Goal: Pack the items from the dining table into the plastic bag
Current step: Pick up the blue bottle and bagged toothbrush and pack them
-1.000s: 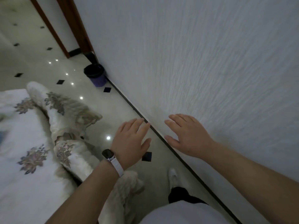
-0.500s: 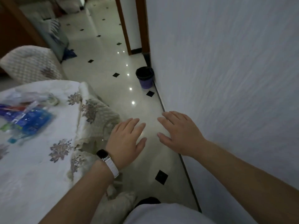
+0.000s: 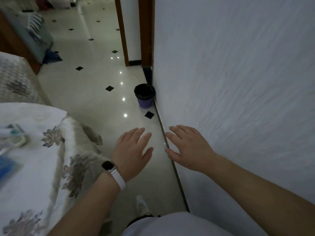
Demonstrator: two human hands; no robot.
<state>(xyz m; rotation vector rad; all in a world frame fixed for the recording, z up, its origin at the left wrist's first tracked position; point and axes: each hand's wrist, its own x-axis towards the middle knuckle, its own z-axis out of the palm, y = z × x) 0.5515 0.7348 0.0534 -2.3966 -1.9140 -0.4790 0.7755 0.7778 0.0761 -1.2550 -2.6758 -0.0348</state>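
Note:
The dining table (image 3: 30, 176) fills the lower left under a white cloth with grey flower prints. At its left edge lie blurred items: a blue packet (image 3: 6, 166) and some pale pieces with teal ends (image 3: 13, 135). No plastic bag shows. My left hand (image 3: 131, 154), with a white-strapped watch on the wrist, hovers flat over the floor to the right of the table, fingers straight and holding nothing. My right hand (image 3: 187, 149) is spread the same way beside it, near the wall's base, also holding nothing.
A white textured wall (image 3: 238, 82) runs along the right. A purple bin (image 3: 144, 97) with a black liner stands against it ahead. A covered chair (image 3: 17, 79) stands behind the table. Beyond are glossy tiled floor, a wooden door frame (image 3: 146, 31) and a sofa (image 3: 34, 34).
The view has swung from the wall toward the room, bringing the table's items, chair and doorway into sight. Both hands stay flat, side by side, holding nothing.

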